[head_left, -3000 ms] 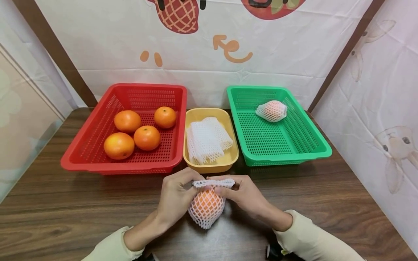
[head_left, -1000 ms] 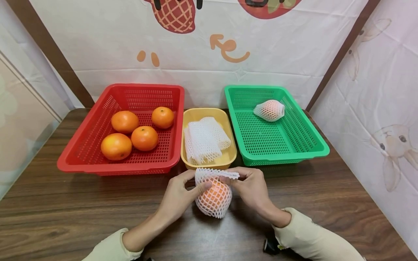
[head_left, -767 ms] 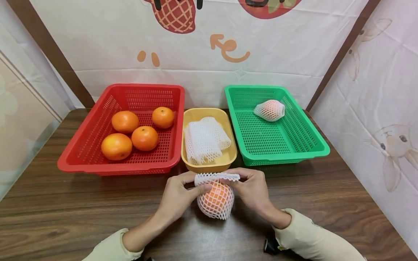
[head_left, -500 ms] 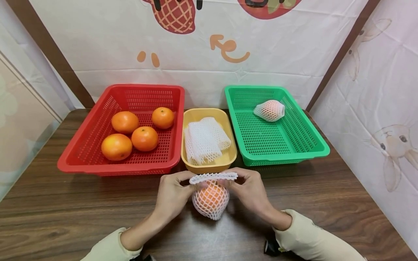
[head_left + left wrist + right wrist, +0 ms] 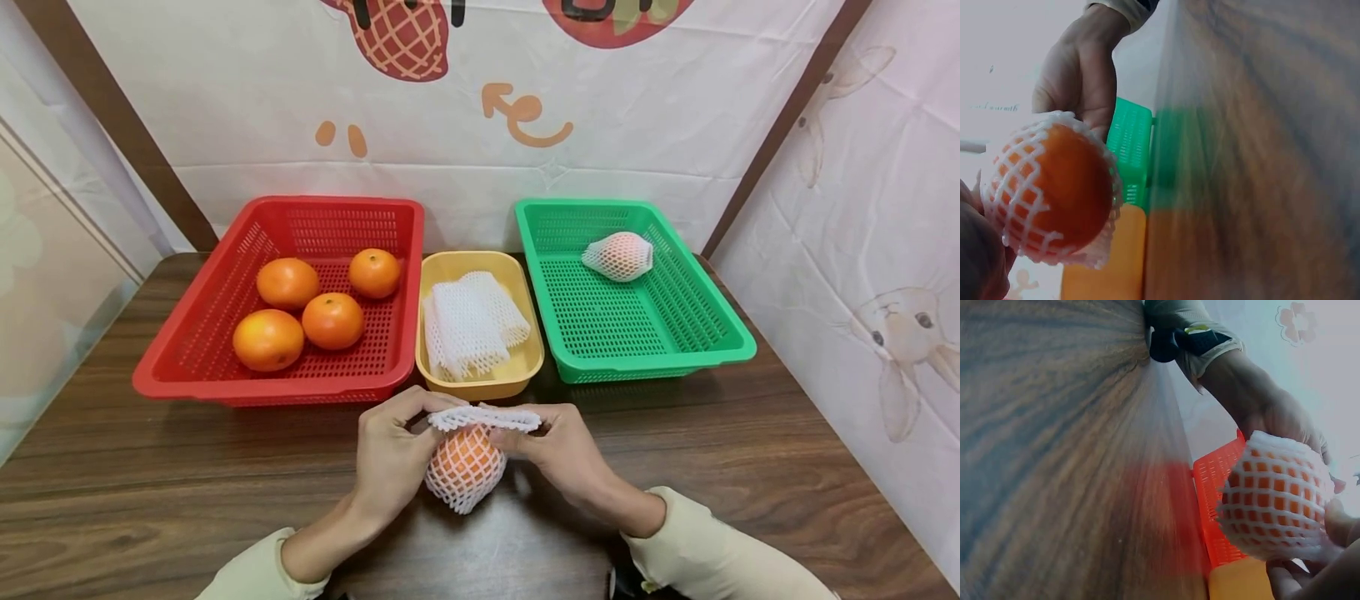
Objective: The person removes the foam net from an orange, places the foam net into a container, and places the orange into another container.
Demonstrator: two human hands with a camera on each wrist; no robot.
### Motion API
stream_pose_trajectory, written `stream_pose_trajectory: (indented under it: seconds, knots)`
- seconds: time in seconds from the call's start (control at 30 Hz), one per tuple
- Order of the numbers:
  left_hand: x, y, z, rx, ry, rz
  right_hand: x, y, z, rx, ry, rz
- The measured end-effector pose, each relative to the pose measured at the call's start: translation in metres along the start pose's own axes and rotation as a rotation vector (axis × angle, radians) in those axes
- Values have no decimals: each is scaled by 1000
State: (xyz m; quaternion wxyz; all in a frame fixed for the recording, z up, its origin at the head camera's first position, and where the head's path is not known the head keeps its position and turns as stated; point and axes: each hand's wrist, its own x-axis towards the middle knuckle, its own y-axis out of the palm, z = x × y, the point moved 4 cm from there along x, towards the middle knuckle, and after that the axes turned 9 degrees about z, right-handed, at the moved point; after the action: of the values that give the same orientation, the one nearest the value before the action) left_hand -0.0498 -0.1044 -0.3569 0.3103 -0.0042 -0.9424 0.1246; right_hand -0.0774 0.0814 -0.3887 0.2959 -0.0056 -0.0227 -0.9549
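Orange (image 5: 462, 457) lowered; both hands pinch net (image 5: 483, 417).

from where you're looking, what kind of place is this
Probably a small staged fruit-packing table rather than a real shop: a wooden table holds a red basket of bare oranges, a yellow tray of foam nets, and a green basket, against cartoon-printed cloth.

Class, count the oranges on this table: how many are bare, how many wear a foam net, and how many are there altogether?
Bare oranges in the red basket: 4
Netted orange in the green basket: 1
Netted orange held in both hands: 1
Total: 6
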Motion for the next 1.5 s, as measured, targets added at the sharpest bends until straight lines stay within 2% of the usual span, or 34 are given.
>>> stream_pose_trajectory:
  seconds: [0.1, 0.27, 0.4, 0.5, 0.6, 0.8, 0.87, 0.97, 1.1, 1.33, 1.43, 1.5]
  knots:
    - [0, 3, 2, -7, -48, 36, -1, -4, 3, -89, 3, -68]
    - [0, 8, 6, 46, -207, 151, -1, -12, 13, -403, -36, -208]
    - [-1, 12, 8, 42, -326, 265, -1, -15, 18, -501, -84, -298]
    - [-2, 14, 9, 16, -390, 309, -2, -15, 20, -543, -131, -336]
    - [-3, 15, 10, -7, -431, 321, -3, -15, 20, -557, -171, -335]
    - [-2, 15, 13, -124, -513, 314, -6, -13, 20, -541, -272, -304]
    - [-2, 14, 15, -130, -532, 294, -6, -12, 20, -515, -273, -284]
    - [-2, 11, 16, -92, -511, 259, -6, -10, 18, -458, -235, -240]
    - [0, 7, 15, -52, -423, 209, -4, -7, 15, -377, -172, -159]
    - [0, 3, 9, -24, -222, 58, -1, 2, 6, -222, -22, 94]
    - [0, 2, 6, -27, -153, 43, -1, 4, 3, -114, 18, 165]
    - [-1, 3, 5, -34, -114, 51, -1, 4, 2, -49, 27, 181]
